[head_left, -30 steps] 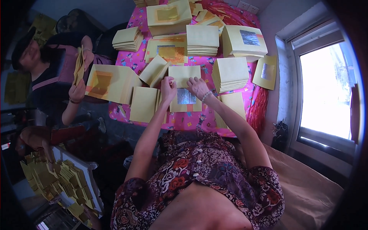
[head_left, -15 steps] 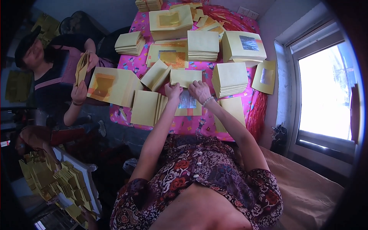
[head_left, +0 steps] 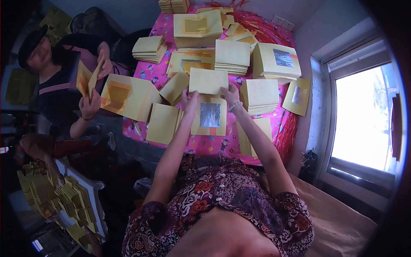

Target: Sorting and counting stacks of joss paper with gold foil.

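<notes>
Between my hands is a folded yellow paper [head_left: 209, 80], raised and facing me with its plain side. My left hand [head_left: 190, 101] pinches it at the lower left corner. At the lower right corner my right hand [head_left: 231, 95], with a beaded bracelet at the wrist, grips it too. Just below the hands a yellow sheet with a silver foil square [head_left: 210, 115] lies on the table. A leaning folded yellow paper [head_left: 176, 87] is beside my left hand, and a stack of folded yellow papers [head_left: 262, 92] stands right of my right hand.
More yellow paper stacks [head_left: 232, 53] and foil-patched sheets [head_left: 197, 26] cover the pink patterned tablecloth [head_left: 205, 147]. Red shredded strips [head_left: 287, 132] hang over the right edge. At left, a co-worker [head_left: 60, 77] holds open a yellow paper. A window [head_left: 364, 115] is at right.
The folded paper has come up and tilted toward me, showing more of its face. My right hand has shifted to its lower right corner. The co-worker's paper has spread wider.
</notes>
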{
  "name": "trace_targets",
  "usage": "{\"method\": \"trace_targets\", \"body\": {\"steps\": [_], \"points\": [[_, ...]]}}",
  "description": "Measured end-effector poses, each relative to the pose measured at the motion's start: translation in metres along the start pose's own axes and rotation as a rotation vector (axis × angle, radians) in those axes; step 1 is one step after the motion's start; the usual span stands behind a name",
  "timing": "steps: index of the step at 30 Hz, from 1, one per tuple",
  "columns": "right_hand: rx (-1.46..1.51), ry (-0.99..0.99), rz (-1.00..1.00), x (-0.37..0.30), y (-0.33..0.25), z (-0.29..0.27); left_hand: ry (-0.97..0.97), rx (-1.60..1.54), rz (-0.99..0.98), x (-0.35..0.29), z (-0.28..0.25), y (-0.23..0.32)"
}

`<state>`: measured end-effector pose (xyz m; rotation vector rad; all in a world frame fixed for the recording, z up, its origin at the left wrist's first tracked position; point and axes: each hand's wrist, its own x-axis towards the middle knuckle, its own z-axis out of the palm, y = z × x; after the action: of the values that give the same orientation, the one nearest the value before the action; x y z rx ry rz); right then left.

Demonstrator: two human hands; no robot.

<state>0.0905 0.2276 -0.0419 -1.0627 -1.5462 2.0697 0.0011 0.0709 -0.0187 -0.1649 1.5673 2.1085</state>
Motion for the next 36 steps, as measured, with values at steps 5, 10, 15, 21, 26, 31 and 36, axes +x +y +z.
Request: {"method": "trace_targets", "body": {"steps": [5, 10, 15, 21, 26, 31, 36], "points": [[0.044, 0.084, -0.003, 0.013, -0.019, 0.012, -0.095, 0.939, 0.338, 0.024, -0.016, 0.030], [0.009, 0.056, 0.002, 0.025, -0.029, 0.009, -0.189, 1.667, 0.316, 0.061, -0.020, 0.061], [-0.007, -0.169, -0.069, 0.049, -0.027, 0.017, -0.108, 1.760, 0.446, 0.107, -0.041, 0.040], [-0.085, -0.266, -0.033, 0.063, -0.031, 0.045, -0.111, 1.756, 0.234, 0.147, -0.078, 0.003], [-0.093, -0.250, -0.025, 0.076, -0.021, 0.025, -0.174, 1.745, 0.049, 0.149, -0.044, 0.002], [-0.114, -0.499, 0.038, 0.087, -0.021, 0.067, -0.155, 1.606, -0.003, 0.191, -0.116, -0.001], [-0.091, -0.502, -0.152, 0.120, -0.013, 0.060, -0.118, 1.465, -0.018, 0.207, -0.092, -0.005]]}}
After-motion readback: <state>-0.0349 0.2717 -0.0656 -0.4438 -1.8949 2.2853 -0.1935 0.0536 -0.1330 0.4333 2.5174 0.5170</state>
